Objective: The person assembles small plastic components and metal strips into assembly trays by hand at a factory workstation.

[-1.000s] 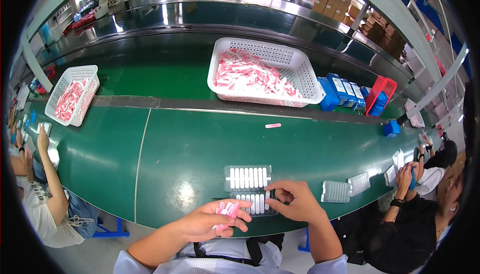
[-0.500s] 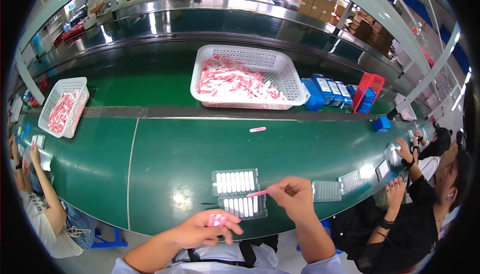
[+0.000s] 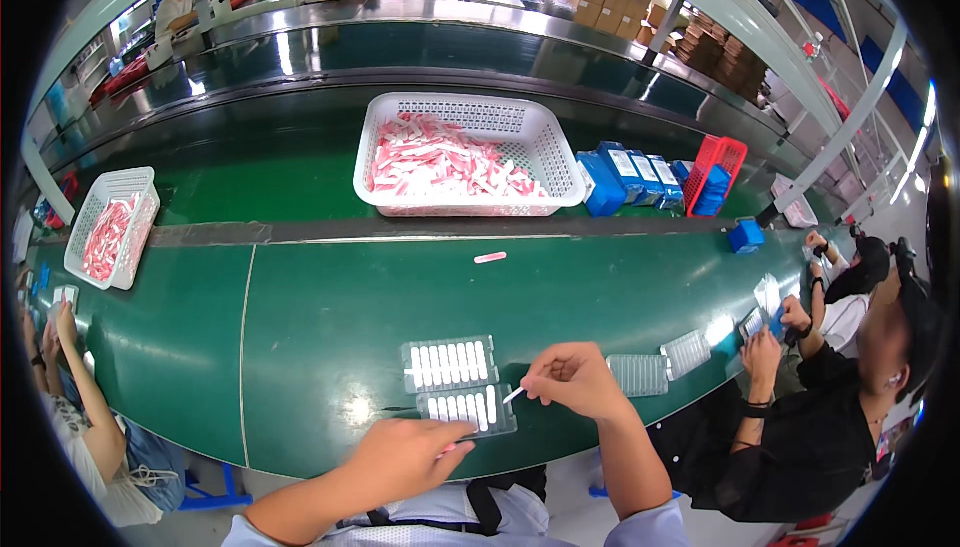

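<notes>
A clear plastic tray [image 3: 507,422] lies in front of me, its two compartmented halves one behind the other. White strips [image 3: 448,365] stand in a row in the far half, and several more white strips [image 3: 462,408] fill part of the near half. Just right of the near half, my right hand [image 3: 574,380] pinches a slim stick [image 3: 514,395], its pale end toward the tray. My left hand [image 3: 412,459] reaches over the near half's front edge, fingertips at the strips. Pink-and-white sticks [image 3: 447,450] show partly beneath its curled fingers.
A big white basket [image 3: 470,211] of pink-and-white sticks stands beyond, beside blue packs [image 3: 630,175] and a red basket [image 3: 716,169]. One loose stick [image 3: 490,258] lies mid-table. Empty clear trays [image 3: 638,375] lie right, near a co-worker's hands [image 3: 763,355]. Another white basket [image 3: 118,237] stands left.
My left hand has turned over from palm up and moved onto the near tray half. The stick in my right hand now shows its pale side, and another white strip lies in that half.
</notes>
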Motion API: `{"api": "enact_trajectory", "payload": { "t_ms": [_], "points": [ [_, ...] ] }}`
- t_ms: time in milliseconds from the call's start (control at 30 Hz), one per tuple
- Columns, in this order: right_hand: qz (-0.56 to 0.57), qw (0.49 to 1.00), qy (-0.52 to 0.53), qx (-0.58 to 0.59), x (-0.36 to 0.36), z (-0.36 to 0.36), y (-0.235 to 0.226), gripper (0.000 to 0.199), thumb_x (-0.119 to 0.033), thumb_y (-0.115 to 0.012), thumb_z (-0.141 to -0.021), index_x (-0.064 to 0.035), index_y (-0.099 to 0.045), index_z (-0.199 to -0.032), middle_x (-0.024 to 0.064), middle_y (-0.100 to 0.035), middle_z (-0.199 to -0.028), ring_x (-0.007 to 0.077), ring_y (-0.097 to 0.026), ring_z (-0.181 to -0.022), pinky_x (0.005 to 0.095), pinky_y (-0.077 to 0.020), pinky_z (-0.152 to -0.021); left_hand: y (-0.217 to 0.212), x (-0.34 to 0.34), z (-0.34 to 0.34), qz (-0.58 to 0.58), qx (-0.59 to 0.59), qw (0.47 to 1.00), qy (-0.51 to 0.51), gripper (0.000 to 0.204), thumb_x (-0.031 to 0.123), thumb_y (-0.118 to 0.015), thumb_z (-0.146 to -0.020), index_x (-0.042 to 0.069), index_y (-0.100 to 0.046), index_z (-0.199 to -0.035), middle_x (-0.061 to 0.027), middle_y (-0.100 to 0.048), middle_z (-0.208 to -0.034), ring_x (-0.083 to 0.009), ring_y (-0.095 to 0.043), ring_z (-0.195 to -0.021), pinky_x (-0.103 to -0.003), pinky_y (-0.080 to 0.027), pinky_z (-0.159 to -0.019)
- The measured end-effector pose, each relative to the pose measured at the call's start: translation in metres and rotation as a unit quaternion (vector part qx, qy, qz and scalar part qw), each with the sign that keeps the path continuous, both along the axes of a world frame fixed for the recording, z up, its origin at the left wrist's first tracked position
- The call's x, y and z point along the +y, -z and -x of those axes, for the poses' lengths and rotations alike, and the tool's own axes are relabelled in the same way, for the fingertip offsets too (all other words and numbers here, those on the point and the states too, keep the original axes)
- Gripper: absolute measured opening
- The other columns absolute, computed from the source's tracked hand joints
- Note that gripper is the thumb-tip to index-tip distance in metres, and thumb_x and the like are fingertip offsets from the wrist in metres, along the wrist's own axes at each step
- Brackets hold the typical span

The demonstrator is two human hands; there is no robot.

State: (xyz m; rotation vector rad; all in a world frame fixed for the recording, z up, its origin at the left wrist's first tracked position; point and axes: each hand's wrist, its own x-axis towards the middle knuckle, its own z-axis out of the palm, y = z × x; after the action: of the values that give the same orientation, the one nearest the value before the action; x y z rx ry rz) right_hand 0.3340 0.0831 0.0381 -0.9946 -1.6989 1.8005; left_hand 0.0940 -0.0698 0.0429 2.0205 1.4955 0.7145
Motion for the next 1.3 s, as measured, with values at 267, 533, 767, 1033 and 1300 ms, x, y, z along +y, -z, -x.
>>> {"api": "enact_trajectory", "payload": {
  "t_ms": [267,533,767,1033,1300],
  "points": [
    [-0.152,0.979,-0.096,-0.093,0.006,0.008,0.007,0.007,-0.007,-0.075,-0.088,-0.0034,-0.071,-0.092,-0.0041,-0.062,-0.07,0.0032,-0.053,-0.064,0.0218,-0.0415,-0.057,0.012,0.008,-0.023,-0.032,0.175,0.982,0.058,0.043,0.016,-0.063,-0.087,0.006,-0.067,-0.129,-0.0037,-0.067,-0.07,-0.0221,-0.068,-0.058,-0.037,-0.051,-0.047],
    [-0.282,0.936,-0.125,-0.17,-0.007,0.02,0.012,0.03,-0.01,-0.078,-0.082,-0.0085,-0.069,-0.111,-0.0006,-0.055,-0.07,0.0124,-0.049,-0.059,0.0294,-0.0409,-0.056,0.019,0.003,-0.028,-0.088,0.21,0.971,0.074,0.041,0.016,-0.063,-0.082,0.006,-0.067,-0.122,-0.001,-0.066,-0.072,-0.0185,-0.069,-0.06,-0.032,-0.051,-0.047],
    [-0.29,0.934,-0.123,-0.167,-0.003,0.021,0.013,0.034,-0.015,-0.081,-0.081,-0.0079,-0.066,-0.111,0.001,-0.049,-0.069,0.0177,-0.047,-0.06,0.0335,-0.0409,-0.057,0.019,0.009,-0.027,-0.112,0.215,0.97,0.024,0.027,0.026,-0.067,-0.091,0.009,-0.068,-0.112,0.0007,-0.064,-0.066,-0.0169,-0.067,-0.056,-0.032,-0.048,-0.044],
    [-0.227,0.964,-0.076,-0.118,-0.007,0.012,0.023,0.031,-0.009,-0.081,-0.083,-0.0062,-0.067,-0.11,-0.0008,-0.046,-0.068,0.01,-0.041,-0.057,0.0282,-0.037,-0.054,0.013,0.01,-0.021,-0.12,0.191,0.97,0.087,0.029,0.026,-0.064,-0.094,0.007,-0.067,-0.117,0.0008,-0.065,-0.068,-0.0166,-0.068,-0.058,-0.032,-0.05,-0.046],
    [-0.514,0.84,-0.152,-0.077,-0.022,-0.001,0.019,0.019,-0.026,-0.082,-0.082,-0.0123,-0.074,-0.093,0.0017,-0.056,-0.074,0.0202,-0.057,-0.067,0.0363,-0.0425,-0.06,0.018,0.011,-0.009,-0.094,0.192,0.972,0.1,0.035,0.026,-0.064,-0.095,0.009,-0.068,-0.126,0.0005,-0.065,-0.069,-0.0175,-0.068,-0.059,-0.033,-0.051,-0.048]
  ]
}}
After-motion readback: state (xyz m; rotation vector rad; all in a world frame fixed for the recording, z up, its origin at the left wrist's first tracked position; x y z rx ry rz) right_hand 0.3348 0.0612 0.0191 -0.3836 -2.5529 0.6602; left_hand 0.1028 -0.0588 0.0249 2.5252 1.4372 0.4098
